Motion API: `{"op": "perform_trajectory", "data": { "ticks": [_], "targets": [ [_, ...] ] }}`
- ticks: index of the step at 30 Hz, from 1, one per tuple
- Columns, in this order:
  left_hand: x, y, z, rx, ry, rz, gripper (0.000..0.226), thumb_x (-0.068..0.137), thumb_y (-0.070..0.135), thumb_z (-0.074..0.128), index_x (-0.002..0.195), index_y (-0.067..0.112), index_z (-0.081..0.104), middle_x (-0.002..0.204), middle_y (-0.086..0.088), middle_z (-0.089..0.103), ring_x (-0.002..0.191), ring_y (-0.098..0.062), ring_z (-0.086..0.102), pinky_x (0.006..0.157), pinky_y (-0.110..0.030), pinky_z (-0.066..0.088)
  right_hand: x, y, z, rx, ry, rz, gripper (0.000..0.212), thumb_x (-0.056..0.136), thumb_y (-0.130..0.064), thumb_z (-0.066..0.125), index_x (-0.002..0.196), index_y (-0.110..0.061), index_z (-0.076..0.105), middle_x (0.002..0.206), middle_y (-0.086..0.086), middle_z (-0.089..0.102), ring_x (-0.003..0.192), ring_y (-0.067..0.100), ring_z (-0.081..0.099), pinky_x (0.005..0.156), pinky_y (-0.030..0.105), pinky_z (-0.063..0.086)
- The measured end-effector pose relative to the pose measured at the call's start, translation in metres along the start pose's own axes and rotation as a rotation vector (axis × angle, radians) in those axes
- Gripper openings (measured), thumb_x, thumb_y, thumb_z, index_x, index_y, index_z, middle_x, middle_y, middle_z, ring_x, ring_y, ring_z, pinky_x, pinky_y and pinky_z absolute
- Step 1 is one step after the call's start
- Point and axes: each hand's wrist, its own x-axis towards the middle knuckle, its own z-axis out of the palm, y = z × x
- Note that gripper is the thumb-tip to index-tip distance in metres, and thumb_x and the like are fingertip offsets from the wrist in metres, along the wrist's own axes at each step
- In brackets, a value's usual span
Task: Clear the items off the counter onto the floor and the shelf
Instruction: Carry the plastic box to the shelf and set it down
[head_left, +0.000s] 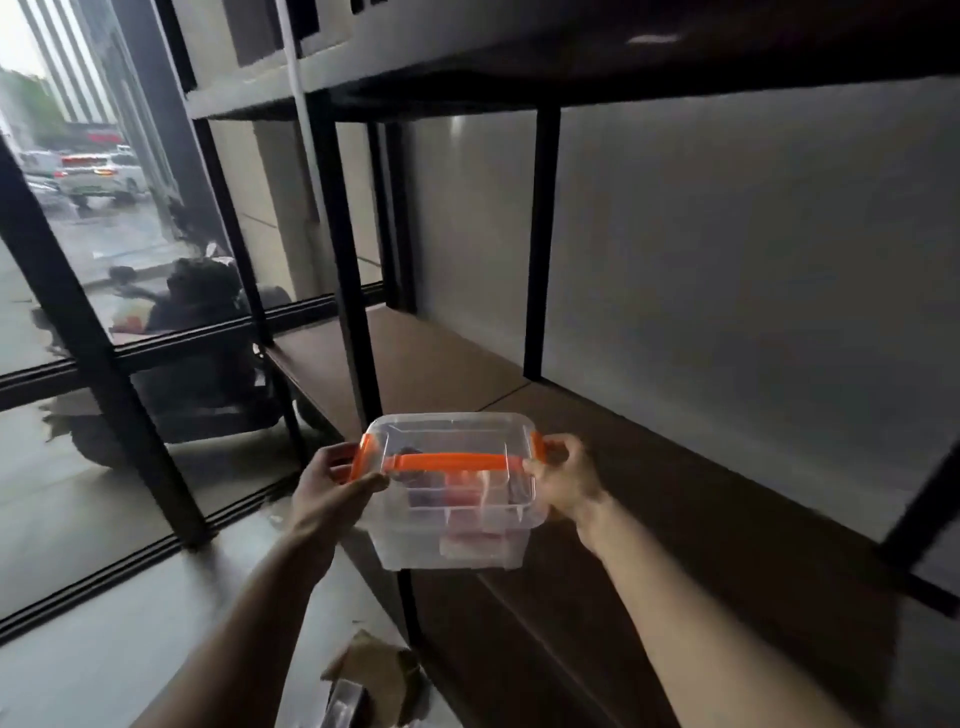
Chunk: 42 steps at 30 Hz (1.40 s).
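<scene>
A clear plastic storage box (452, 519) with an orange handle and orange side clips hangs in the air in front of a black-framed shelf. My left hand (332, 488) grips its left end at the clip. My right hand (563, 480) grips its right end. Small reddish items show dimly through the box walls. The box is level, at the front edge of the brown shelf board (649, 467), near a black upright post (353, 291). I cannot tell whether its bottom touches the board.
A higher shelf board (571, 78) runs above. A grey wall panel stands behind the shelves. Brown paper and a clear item (374, 680) lie on the grey floor below. A glass wall (78, 260) with black frames is at the left, with a street outside.
</scene>
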Motion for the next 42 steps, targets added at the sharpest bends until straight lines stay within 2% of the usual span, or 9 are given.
{"op": "perform_trajectory", "data": {
  "ticks": [5, 7, 10, 13, 17, 23, 29, 38, 42],
  "targets": [
    [0.051, 0.003, 0.083, 0.039, -0.129, 0.010, 0.061, 0.069, 0.013, 0.082, 0.125, 0.019, 0.059, 0.113, -0.008, 0.070, 0.100, -0.028, 0.069, 0.080, -0.039, 0.056, 0.038, 0.027, -0.049, 0.020, 0.179, 0.062, 0.041, 0.095, -0.021, 0.067, 0.130, -0.023, 0.047, 0.121, 0.004, 0.054, 0.107, 0.022, 0.057, 0.086, 0.040, 0.054],
    [0.063, 0.006, 0.113, 0.052, -0.185, 0.019, 0.061, 0.065, 0.015, 0.082, 0.123, 0.020, 0.061, 0.112, -0.006, 0.070, 0.100, -0.029, 0.069, 0.079, -0.038, 0.056, 0.046, 0.038, -0.065, 0.063, 0.228, 0.090, 0.040, 0.095, -0.023, 0.067, 0.128, -0.024, 0.045, 0.122, 0.005, 0.053, 0.106, 0.023, 0.058, 0.082, 0.039, 0.056],
    [0.078, 0.006, 0.149, 0.111, -0.281, 0.045, 0.039, 0.071, 0.006, 0.080, 0.102, 0.025, 0.065, 0.100, -0.004, 0.072, 0.092, -0.027, 0.069, 0.078, -0.041, 0.056, 0.053, 0.056, -0.083, 0.051, 0.346, 0.143, 0.038, 0.094, -0.026, 0.068, 0.126, -0.024, 0.048, 0.121, 0.005, 0.056, 0.101, 0.020, 0.060, 0.073, 0.034, 0.056],
    [0.096, 0.003, 0.176, 0.128, -0.365, 0.048, 0.049, 0.072, 0.003, 0.078, 0.116, 0.019, 0.064, 0.107, -0.008, 0.073, 0.091, -0.026, 0.070, 0.067, -0.033, 0.053, 0.059, 0.073, -0.093, 0.006, 0.472, 0.176, 0.033, 0.089, -0.034, 0.073, 0.115, -0.031, 0.054, 0.113, -0.001, 0.059, 0.096, 0.018, 0.062, 0.072, 0.037, 0.061],
    [0.124, -0.013, 0.204, 0.138, -0.485, 0.064, 0.056, 0.070, 0.003, 0.081, 0.120, 0.021, 0.062, 0.113, -0.009, 0.072, 0.093, -0.027, 0.069, 0.077, -0.039, 0.057, 0.061, 0.089, -0.094, -0.012, 0.578, 0.261, 0.031, 0.081, -0.039, 0.079, 0.102, -0.040, 0.056, 0.103, -0.009, 0.059, 0.097, 0.020, 0.066, 0.077, 0.047, 0.064],
    [0.148, -0.041, 0.219, 0.155, -0.624, 0.044, 0.059, 0.074, 0.004, 0.079, 0.127, 0.019, 0.057, 0.109, -0.004, 0.068, 0.092, -0.020, 0.068, 0.069, -0.032, 0.055, 0.060, 0.105, -0.070, -0.032, 0.654, 0.366, 0.039, 0.082, -0.039, 0.081, 0.110, -0.034, 0.054, 0.109, -0.005, 0.058, 0.089, 0.013, 0.063, 0.054, 0.028, 0.058],
    [0.164, -0.075, 0.230, 0.229, -0.701, 0.035, 0.060, 0.073, 0.001, 0.077, 0.126, 0.021, 0.058, 0.109, -0.004, 0.071, 0.098, -0.027, 0.071, 0.085, -0.052, 0.059, 0.061, 0.130, -0.050, 0.007, 0.677, 0.475, 0.035, 0.087, -0.028, 0.077, 0.107, -0.033, 0.049, 0.094, -0.011, 0.051, 0.098, 0.017, 0.063, 0.086, 0.047, 0.062],
    [0.174, -0.098, 0.249, 0.344, -0.779, 0.097, 0.061, 0.077, 0.007, 0.077, 0.131, 0.022, 0.053, 0.112, -0.003, 0.068, 0.093, -0.021, 0.070, 0.076, -0.043, 0.061, 0.068, 0.150, -0.047, -0.027, 0.685, 0.566, 0.040, 0.090, -0.025, 0.072, 0.125, -0.028, 0.052, 0.112, -0.003, 0.056, 0.103, 0.018, 0.063, 0.090, 0.043, 0.060],
    [0.175, -0.106, 0.253, 0.378, -0.800, 0.100, 0.061, 0.079, 0.007, 0.076, 0.133, 0.021, 0.051, 0.115, -0.003, 0.067, 0.095, -0.021, 0.070, 0.077, -0.043, 0.061, 0.067, 0.155, -0.047, -0.011, 0.672, 0.587, 0.040, 0.090, -0.027, 0.073, 0.124, -0.029, 0.051, 0.106, -0.006, 0.055, 0.101, 0.017, 0.063, 0.089, 0.043, 0.060]
  ]
}}
